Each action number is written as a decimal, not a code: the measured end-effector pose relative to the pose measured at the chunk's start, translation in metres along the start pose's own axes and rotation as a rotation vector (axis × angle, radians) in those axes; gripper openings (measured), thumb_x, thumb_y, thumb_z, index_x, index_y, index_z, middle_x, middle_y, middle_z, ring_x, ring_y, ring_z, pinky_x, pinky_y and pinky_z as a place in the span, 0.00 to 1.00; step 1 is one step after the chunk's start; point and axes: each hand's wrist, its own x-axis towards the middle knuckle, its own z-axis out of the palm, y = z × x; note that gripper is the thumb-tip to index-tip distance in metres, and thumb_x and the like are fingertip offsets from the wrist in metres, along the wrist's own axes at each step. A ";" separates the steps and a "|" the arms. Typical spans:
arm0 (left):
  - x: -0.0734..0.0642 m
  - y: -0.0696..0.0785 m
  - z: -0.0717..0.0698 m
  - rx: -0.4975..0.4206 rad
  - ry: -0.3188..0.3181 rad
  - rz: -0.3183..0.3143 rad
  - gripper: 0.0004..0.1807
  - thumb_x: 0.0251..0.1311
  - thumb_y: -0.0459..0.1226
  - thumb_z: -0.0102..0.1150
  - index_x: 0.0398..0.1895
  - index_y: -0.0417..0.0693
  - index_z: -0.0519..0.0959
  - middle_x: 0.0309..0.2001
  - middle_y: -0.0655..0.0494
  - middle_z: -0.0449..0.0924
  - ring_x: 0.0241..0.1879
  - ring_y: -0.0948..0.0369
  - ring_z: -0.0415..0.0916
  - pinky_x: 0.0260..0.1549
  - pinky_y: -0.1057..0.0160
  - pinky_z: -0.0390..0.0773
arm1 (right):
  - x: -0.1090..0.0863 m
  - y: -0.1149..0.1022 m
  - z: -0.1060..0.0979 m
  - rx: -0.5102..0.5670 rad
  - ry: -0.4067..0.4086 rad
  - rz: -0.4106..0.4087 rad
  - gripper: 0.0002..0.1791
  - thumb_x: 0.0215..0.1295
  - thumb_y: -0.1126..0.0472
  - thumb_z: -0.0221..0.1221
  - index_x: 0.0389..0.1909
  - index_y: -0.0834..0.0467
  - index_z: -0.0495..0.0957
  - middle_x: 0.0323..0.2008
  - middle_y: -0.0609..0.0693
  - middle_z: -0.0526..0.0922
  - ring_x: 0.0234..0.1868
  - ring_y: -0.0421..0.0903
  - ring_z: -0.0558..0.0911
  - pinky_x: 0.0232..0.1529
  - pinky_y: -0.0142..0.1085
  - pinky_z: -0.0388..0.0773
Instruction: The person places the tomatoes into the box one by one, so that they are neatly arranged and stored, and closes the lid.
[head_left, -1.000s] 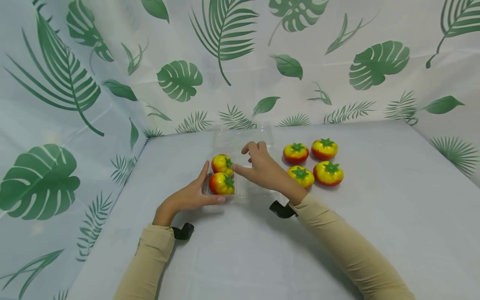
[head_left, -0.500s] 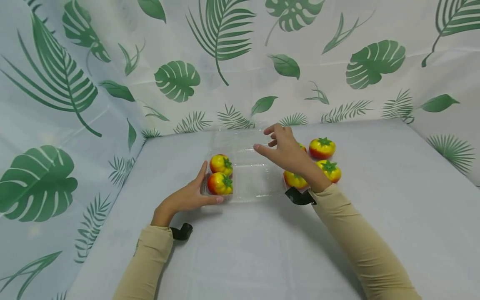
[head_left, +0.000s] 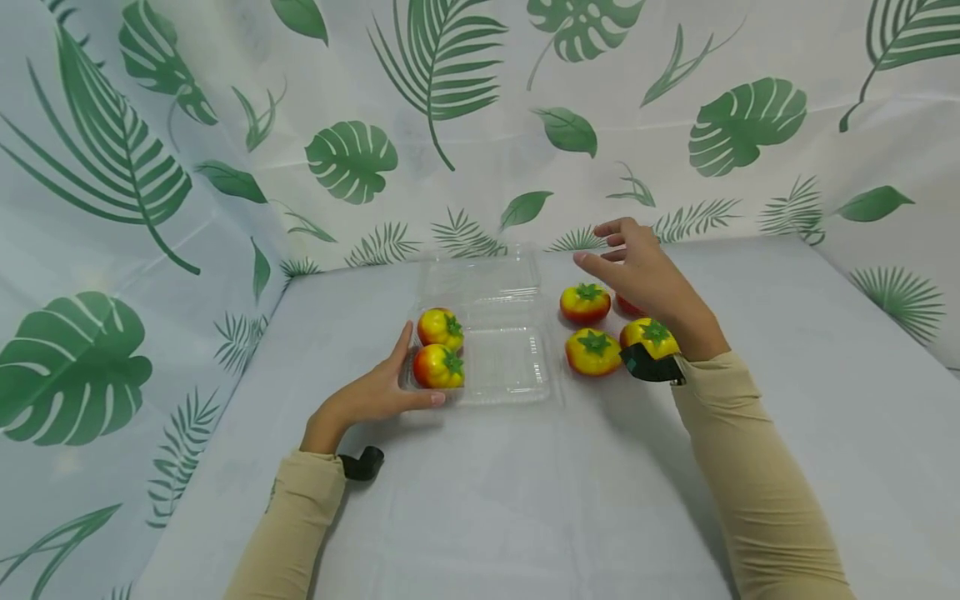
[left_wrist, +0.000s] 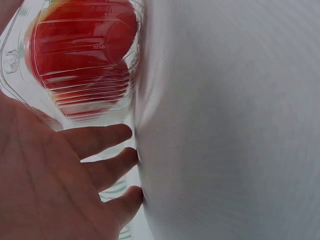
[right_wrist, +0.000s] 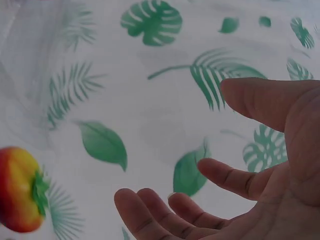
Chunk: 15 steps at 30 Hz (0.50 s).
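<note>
My left hand (head_left: 372, 389) rests at the left end of a clear plastic clamshell box (head_left: 517, 396). Its thumb lies along the front and straight fingers reach along the side; the left wrist view shows fingertips (left_wrist: 131, 156) touching the table. Inside the box's left part sit two yellow-and-red tomato-like fruits, one behind (head_left: 437, 327) the other (head_left: 437, 368). Right of the box, my right hand (head_left: 654, 271) hovers with nothing in it, its fingers loosely bent. Below it are more such fruits (head_left: 585, 303), (head_left: 592, 352), (head_left: 651, 335), one partly covered by the hand.
The box's lid (head_left: 480, 279) lies folded back behind its base. A pale cloth covers the table (head_left: 480, 500), and leaf-printed sheets (head_left: 480, 125) stand at the back and sides. Black wrist mounts (head_left: 651, 364) are strapped at both wrists.
My right hand has moved from above the box's fruits to the right, over the loose fruits. My left hand stays at the box. The fruits keep their places.
</note>
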 end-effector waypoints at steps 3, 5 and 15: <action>0.000 0.000 0.000 0.005 0.001 -0.004 0.74 0.60 0.65 0.71 0.87 0.56 0.23 0.87 0.41 0.36 0.84 0.43 0.40 0.78 0.36 0.47 | 0.001 0.009 -0.013 0.006 0.002 0.024 0.47 0.77 0.42 0.62 0.82 0.62 0.53 0.79 0.68 0.57 0.77 0.68 0.63 0.69 0.67 0.69; 0.000 0.001 0.000 0.004 0.002 -0.008 0.74 0.60 0.65 0.71 0.87 0.57 0.23 0.87 0.41 0.37 0.84 0.43 0.40 0.78 0.36 0.47 | 0.002 0.016 -0.022 0.011 0.001 0.039 0.48 0.77 0.40 0.61 0.83 0.62 0.52 0.80 0.68 0.56 0.78 0.68 0.61 0.70 0.68 0.67; 0.000 0.001 0.001 0.001 -0.001 -0.014 0.74 0.60 0.66 0.71 0.87 0.58 0.23 0.87 0.42 0.35 0.85 0.44 0.40 0.79 0.37 0.47 | 0.000 0.053 -0.054 -0.016 -0.028 0.081 0.52 0.77 0.34 0.57 0.87 0.56 0.47 0.82 0.68 0.53 0.76 0.72 0.61 0.69 0.75 0.60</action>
